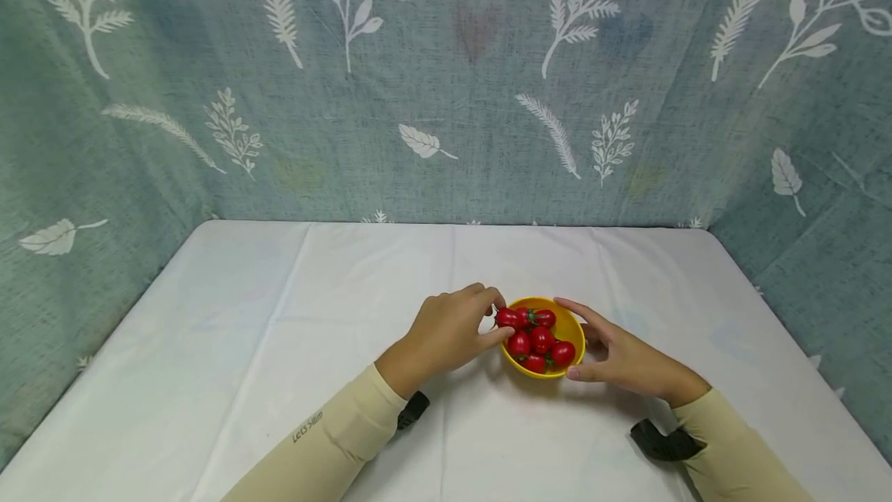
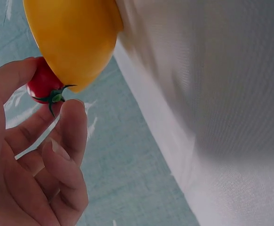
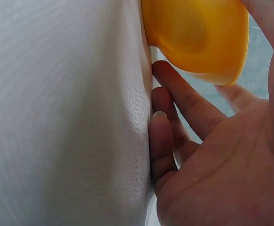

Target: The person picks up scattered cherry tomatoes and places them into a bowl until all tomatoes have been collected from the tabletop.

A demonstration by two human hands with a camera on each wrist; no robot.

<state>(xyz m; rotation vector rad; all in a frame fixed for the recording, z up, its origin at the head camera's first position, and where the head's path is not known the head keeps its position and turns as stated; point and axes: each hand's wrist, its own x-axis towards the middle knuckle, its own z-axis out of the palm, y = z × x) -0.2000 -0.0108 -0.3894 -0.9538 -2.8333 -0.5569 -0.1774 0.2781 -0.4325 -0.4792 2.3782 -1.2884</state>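
Note:
A yellow bowl (image 1: 577, 321) stands on the white cloth with several red cherry tomatoes (image 1: 541, 339) inside. At its left rim my left hand (image 1: 449, 329) pinches one cherry tomato (image 2: 43, 84) between thumb and fingers. In the left wrist view this tomato's green stem end faces the camera, and the tomato is against the bowl's outer wall. On the opposite side my right hand (image 1: 630, 356) holds the bowl, thumb at the near rim and index finger at the far rim. Its other fingers (image 3: 162, 141) lie low beside the bowl, against the cloth.
A white cloth (image 1: 348, 293) covers the table, with faint creases running through it. Blue-green curtains (image 1: 474, 115) with white leaf prints enclose the back and both sides. Dark straps or mounts (image 1: 665, 441) sit under both wrists.

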